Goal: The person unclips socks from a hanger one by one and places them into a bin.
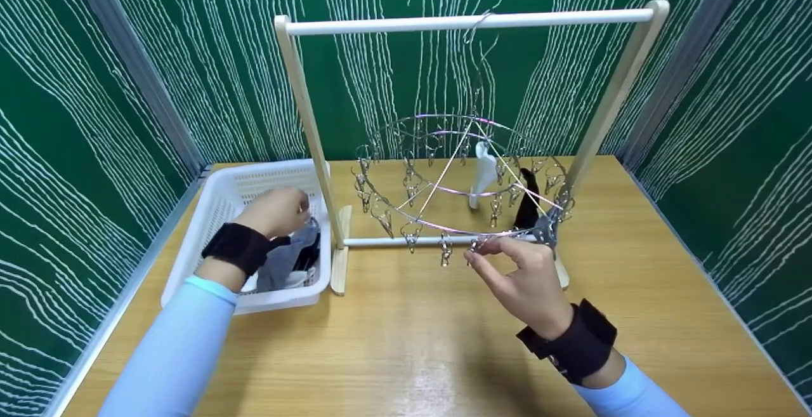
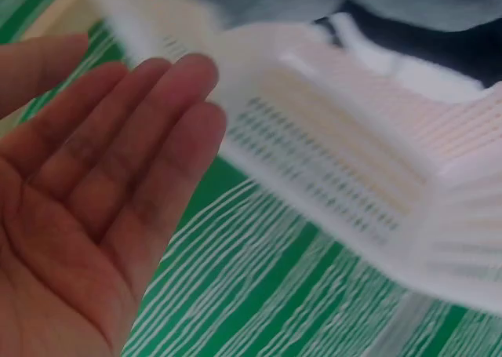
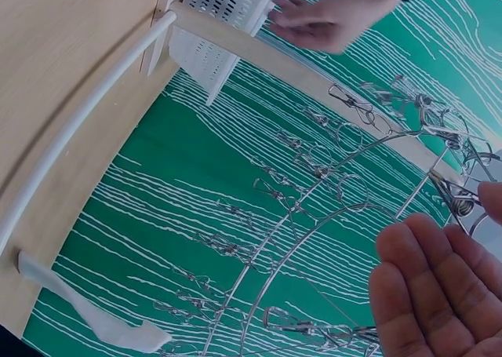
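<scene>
Over the white plastic basket [image 1: 219, 214], my left hand [image 1: 276, 212] hovers with its fingers loosely extended; the left wrist view finds nothing in its palm. Grey cloth [image 1: 279, 268] and black and white pieces lie in the basket. My right hand [image 1: 517, 271] pinches a metal clip [image 3: 461, 204] on the near rim of a round wire drying hanger [image 1: 438, 226]. From the hanger hang a white sock [image 1: 485, 172], a black sock [image 1: 526, 204] and a grey piece of fabric [image 1: 547, 226], which is partly hidden behind the right hand.
The hanger hooks over the white bar [image 1: 406, 24] of a wooden stand [image 1: 304, 106], whose left post stands beside the basket. Several other clips dangle around the rings. A lower bar [image 1: 393, 242] crosses near the wooden table [image 1: 393, 341]. Green white-streaked panels [image 1: 222, 87] surround the table.
</scene>
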